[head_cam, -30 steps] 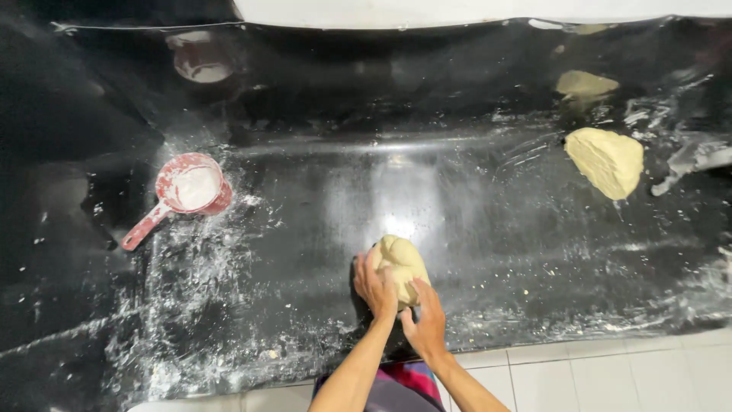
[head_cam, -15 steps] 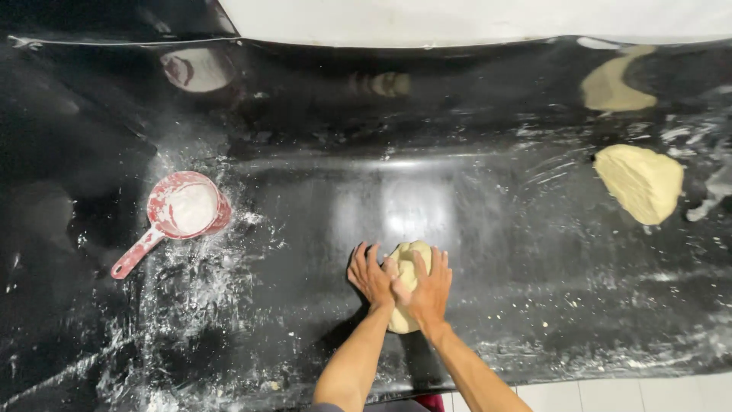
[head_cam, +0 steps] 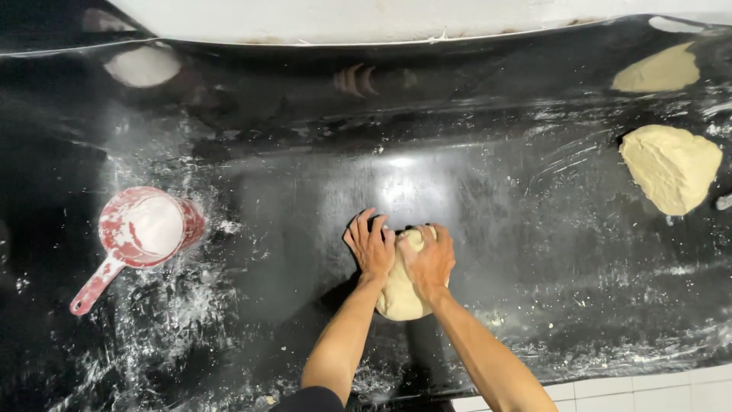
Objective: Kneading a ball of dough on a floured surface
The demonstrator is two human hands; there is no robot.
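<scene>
Compared with a moment ago, the 2 hands sit further up the dough ball (head_cam: pixel 402 294), reaching over its far end, and more of the pale lump now shows below the wrists. The left hand (head_cam: pixel 371 248) lies on the ball's left upper side with fingers spread and curling over the far edge; the right hand (head_cam: pixel 429 259) presses flat on top just beside it, thumbs touching or nearly so. Neither grip pinches: both are open palms bearing down. Both forearms stretch forward from the lower edge. The ball rests on the black, flour-dusted tabletop (head_cam: pixel 534 252), near its centre. A red scoop of flour (head_cam: pixel 145 229) stands well left; another dough piece (head_cam: pixel 671 168) lies far right.
</scene>
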